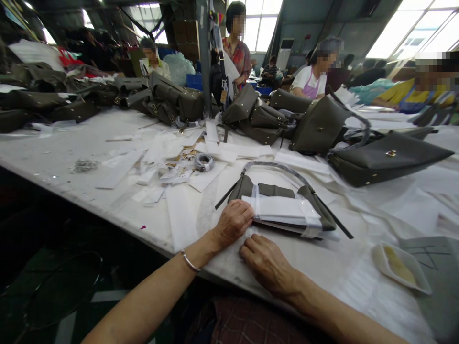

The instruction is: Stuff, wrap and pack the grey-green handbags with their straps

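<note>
A dark olive handbag point(276, 190) lies in front of me on the white worktable point(150, 234). White sheet padding point(283, 209) covers its near side, held by clear film bands. Its wrapped handle point(276, 165) arches toward the back, with loose strap ends sticking out at both sides. My left hand point(234, 220) is closed at the bag's near left corner, fingertips against the white padding. Just below and to the right, my right hand point(267, 263) has curled fingers resting low by the table's front edge, apart from the bag; what they pinch, if anything, is hidden.
Several olive handbags point(319, 125) are heaped across the back. A grey coiled strap point(204, 162) lies among paper scraps and tags left of centre. A white tray with yellow contents point(401, 267) stands at right. A post point(205, 57) rises behind; co-workers point(236, 48) are beyond.
</note>
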`<move>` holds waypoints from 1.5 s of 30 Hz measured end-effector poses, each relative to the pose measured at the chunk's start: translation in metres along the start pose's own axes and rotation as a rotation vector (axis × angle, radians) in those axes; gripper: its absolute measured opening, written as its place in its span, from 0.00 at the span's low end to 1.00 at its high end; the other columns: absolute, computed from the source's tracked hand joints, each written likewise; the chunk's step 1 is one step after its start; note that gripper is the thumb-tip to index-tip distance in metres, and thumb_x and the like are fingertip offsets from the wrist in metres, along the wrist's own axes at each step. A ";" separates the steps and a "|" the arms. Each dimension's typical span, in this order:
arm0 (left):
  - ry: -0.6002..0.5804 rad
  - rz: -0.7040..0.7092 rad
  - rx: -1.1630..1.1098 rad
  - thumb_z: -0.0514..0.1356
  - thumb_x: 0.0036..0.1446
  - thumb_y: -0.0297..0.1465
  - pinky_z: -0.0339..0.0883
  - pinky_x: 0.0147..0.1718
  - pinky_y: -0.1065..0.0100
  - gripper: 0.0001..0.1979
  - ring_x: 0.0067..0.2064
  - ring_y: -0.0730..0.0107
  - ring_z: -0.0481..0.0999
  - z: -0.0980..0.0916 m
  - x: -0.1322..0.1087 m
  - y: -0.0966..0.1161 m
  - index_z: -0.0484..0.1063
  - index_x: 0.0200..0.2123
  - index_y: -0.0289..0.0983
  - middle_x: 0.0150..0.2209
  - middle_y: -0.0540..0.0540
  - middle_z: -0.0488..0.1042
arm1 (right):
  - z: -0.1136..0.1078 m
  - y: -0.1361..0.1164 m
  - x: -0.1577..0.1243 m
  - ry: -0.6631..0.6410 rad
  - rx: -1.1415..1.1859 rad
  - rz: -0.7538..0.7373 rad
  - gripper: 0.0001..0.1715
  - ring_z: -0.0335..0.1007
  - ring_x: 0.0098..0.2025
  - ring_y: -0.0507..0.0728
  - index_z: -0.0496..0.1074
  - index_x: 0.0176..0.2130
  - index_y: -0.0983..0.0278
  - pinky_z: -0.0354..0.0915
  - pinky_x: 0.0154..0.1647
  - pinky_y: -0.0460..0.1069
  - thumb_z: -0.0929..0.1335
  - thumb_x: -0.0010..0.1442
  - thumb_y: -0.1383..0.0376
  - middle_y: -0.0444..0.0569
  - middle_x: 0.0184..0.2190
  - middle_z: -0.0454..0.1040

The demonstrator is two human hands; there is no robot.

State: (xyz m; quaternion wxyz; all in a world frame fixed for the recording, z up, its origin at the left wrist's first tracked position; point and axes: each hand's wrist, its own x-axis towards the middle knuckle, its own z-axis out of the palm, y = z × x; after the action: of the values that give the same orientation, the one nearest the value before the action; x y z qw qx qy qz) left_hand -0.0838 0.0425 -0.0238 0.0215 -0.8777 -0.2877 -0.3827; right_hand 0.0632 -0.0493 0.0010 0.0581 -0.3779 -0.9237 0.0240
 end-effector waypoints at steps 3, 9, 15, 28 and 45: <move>-0.010 -0.004 0.010 0.56 0.60 0.25 0.66 0.50 0.60 0.04 0.46 0.63 0.72 0.000 0.000 0.000 0.68 0.39 0.36 0.39 0.44 0.74 | 0.006 0.006 -0.002 0.121 0.198 0.083 0.04 0.66 0.38 0.59 0.70 0.33 0.64 0.62 0.41 0.53 0.66 0.60 0.71 0.49 0.34 0.74; -0.030 0.005 0.007 0.53 0.61 0.25 0.66 0.48 0.60 0.05 0.45 0.63 0.73 0.004 -0.001 0.000 0.68 0.37 0.36 0.37 0.44 0.74 | -0.027 0.024 0.005 0.246 0.714 0.277 0.08 0.71 0.34 0.55 0.72 0.34 0.62 0.65 0.37 0.49 0.64 0.64 0.66 0.46 0.31 0.76; -0.057 -0.041 -0.029 0.53 0.54 0.22 0.67 0.49 0.59 0.09 0.44 0.63 0.74 0.002 -0.001 -0.001 0.68 0.38 0.35 0.37 0.44 0.74 | -0.071 0.066 0.035 0.100 0.794 0.438 0.10 0.66 0.27 0.52 0.73 0.28 0.63 0.61 0.30 0.47 0.67 0.58 0.62 0.42 0.23 0.73; 0.046 -0.337 -0.172 0.62 0.57 0.29 0.57 0.60 0.52 0.03 0.43 0.65 0.75 -0.004 0.010 0.013 0.71 0.31 0.39 0.35 0.50 0.77 | -0.078 0.091 0.024 -0.051 0.868 0.294 0.33 0.73 0.45 0.59 0.68 0.57 0.60 0.71 0.44 0.52 0.73 0.55 0.56 0.52 0.46 0.76; 0.086 -0.410 -0.186 0.63 0.58 0.35 0.53 0.62 0.48 0.07 0.45 0.64 0.75 -0.007 0.009 0.025 0.70 0.33 0.39 0.34 0.50 0.76 | -0.068 0.077 0.035 0.272 0.311 -0.022 0.11 0.71 0.32 0.55 0.73 0.42 0.61 0.65 0.34 0.48 0.62 0.66 0.72 0.47 0.31 0.75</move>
State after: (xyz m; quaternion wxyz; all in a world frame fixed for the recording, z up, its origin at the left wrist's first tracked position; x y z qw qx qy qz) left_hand -0.0707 0.0238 -0.0081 -0.1252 -0.7820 -0.4223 -0.4411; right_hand 0.1006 0.0298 0.0648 0.2402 -0.3540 -0.8966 0.1146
